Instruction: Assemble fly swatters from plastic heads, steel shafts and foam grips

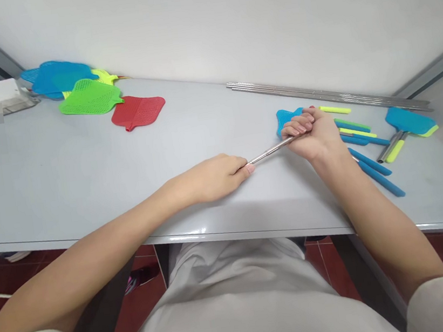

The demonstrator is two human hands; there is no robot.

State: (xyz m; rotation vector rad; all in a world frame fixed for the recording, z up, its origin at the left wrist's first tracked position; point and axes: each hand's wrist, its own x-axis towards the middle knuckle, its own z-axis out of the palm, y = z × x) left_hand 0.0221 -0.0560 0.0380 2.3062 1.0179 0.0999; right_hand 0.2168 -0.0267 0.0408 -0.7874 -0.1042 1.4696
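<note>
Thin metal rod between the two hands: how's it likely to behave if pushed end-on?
Probably stiff: the metal rod runs straight between left hand and right hand. It might telescope, since its exposed length shows joint-like steps. Possibly a bit slippery too, as the bare surface looks shiny.

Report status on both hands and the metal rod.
Left hand pinching metal rod. Right hand wrapped around it. Blue tubes beside right hand; none across the rod.
</note>
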